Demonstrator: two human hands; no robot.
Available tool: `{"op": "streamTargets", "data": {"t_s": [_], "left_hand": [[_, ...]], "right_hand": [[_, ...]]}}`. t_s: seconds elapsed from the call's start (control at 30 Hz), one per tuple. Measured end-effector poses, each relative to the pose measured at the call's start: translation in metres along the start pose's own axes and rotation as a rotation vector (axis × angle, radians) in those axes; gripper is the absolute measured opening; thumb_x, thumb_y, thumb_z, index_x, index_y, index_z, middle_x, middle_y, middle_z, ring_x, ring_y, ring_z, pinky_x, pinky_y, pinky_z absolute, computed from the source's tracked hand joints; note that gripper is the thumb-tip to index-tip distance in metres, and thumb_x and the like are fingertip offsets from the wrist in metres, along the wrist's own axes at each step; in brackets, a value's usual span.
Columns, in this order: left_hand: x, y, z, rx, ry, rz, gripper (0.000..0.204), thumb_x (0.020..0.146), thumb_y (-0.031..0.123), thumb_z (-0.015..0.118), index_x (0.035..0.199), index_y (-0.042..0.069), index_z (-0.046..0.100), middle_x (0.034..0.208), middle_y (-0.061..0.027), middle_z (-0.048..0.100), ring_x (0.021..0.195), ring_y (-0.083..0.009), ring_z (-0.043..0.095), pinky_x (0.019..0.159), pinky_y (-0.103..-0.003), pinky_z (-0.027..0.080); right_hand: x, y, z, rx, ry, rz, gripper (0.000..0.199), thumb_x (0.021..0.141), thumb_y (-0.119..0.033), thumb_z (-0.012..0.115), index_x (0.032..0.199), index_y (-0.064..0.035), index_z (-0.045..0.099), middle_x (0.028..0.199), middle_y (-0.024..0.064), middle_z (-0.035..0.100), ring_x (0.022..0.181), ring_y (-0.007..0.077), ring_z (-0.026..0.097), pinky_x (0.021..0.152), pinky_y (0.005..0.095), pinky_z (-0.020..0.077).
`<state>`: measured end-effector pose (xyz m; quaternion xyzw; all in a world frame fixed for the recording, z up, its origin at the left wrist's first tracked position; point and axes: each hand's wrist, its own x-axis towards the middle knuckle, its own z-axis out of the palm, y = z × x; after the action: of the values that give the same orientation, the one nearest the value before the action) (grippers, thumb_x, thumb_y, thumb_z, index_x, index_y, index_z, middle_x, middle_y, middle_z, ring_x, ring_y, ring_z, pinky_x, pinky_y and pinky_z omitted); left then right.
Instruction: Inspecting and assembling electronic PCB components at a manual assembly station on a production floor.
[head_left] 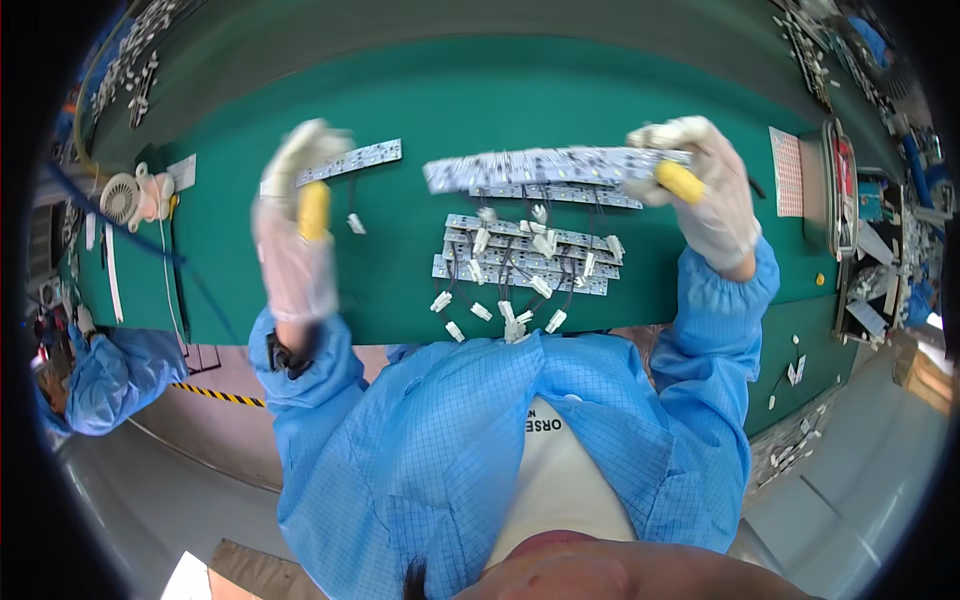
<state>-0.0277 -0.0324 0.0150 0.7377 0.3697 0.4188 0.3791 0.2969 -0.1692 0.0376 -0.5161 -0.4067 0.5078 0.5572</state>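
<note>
Green matting covers the long workbench (pixel 420 100), which curves across the upper half of the head view, with grey floor and a strip of yellow-and-black hazard tape (pixel 218 395) below its near edge. Both of the person's arms, in blue checked cleanroom sleeves, reach up onto the bench. Their right hand (pixel 705 190), in a thin white glove with a yellow finger cot, is curled around the right end of a long white LED circuit strip (pixel 545 167), pinching it between thumb and fingers so that it hangs raised and blurred above the bench. Their left hand (pixel 297 215), gloved the same way with a yellow cot on one finger, is lifted with the fingers loosely bent; whether it grips anything cannot be told through the blur. Just behind it a single white circuit strip (pixel 362 157) lies flat on the matting. Between the two hands, near the bench edge, sits a stack of white circuit strips with black wires and small white plug connectors (pixel 525 258) spilling toward the person. At the left end stands a small white desk fan (pixel 122 198), and a co-worker's blue sleeve (pixel 110 375) shows below it. On the right lies a pink gridded sheet (pixel 787 170) beside a metal tray (pixel 835 185)
</note>
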Motion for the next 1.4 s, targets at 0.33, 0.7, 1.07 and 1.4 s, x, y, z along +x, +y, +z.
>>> {"op": "streamTargets", "data": {"t_s": [0.33, 0.7, 1.07, 1.4], "left_hand": [[-0.031, 0.037, 0.042, -0.705, -0.142, -0.093, 0.048, 0.077, 0.016, 0.072, 0.117, -0.004, 0.055, 0.121, -0.0219, 0.055, 0.104, -0.0219, 0.059, 0.083, -0.029, 0.051], [-0.028, 0.035, 0.032, -0.417, -0.062, -0.007, 0.052, 0.073, 0.028, 0.074, 0.112, -0.003, 0.06, 0.116, -0.0203, 0.058, 0.093, -0.0198, 0.063, 0.075, -0.027, 0.054], [-0.024, 0.018, 0.023, -0.35, -0.043, 0.106, 0.057, 0.082, 0.036, 0.066, 0.116, -0.007, 0.053, 0.112, -0.0255, 0.059, 0.084, -0.0199, 0.063, 0.067, -0.027, 0.052], [-0.023, 0.003, 0.016, -0.235, 0.028, 0.069, 0.068, 0.081, 0.05, 0.062, 0.118, -0.007, 0.053, 0.112, -0.0236, 0.06, 0.095, -0.0252, 0.063, 0.094, -0.039, 0.044]], "right_hand": [[-0.013, -0.009, 0.007, -0.013, -0.024, -0.1, 0.039, 0.088, -0.019, 0.061, 0.116, 0.0043, 0.046, 0.106, 0.0192, 0.059, 0.084, 0.0251, 0.066, 0.071, 0.0277, 0.0563], [-0.015, -0.015, 0.015, -0.089, 0.04, -0.129, 0.058, 0.088, -0.038, 0.059, 0.12, 0.008, 0.044, 0.09, 0.0162, 0.064, 0.077, 0.0221, 0.067, 0.067, 0.0262, 0.0551], [-0.018, -0.021, 0.03, -0.208, 0.126, -0.077, 0.056, 0.084, -0.04, 0.064, 0.116, 0.0037, 0.049, 0.08, 0.0113, 0.063, 0.048, 0.008, 0.052, 0.042, 0.0169, 0.0384], [-0.015, -0.033, 0.036, -0.145, -0.045, 0.003, 0.041, 0.085, -0.018, 0.064, 0.115, 0.006, 0.05, 0.097, 0.0157, 0.063, 0.054, 0.0077, 0.055, 0.039, 0.0156, 0.0395]]}}
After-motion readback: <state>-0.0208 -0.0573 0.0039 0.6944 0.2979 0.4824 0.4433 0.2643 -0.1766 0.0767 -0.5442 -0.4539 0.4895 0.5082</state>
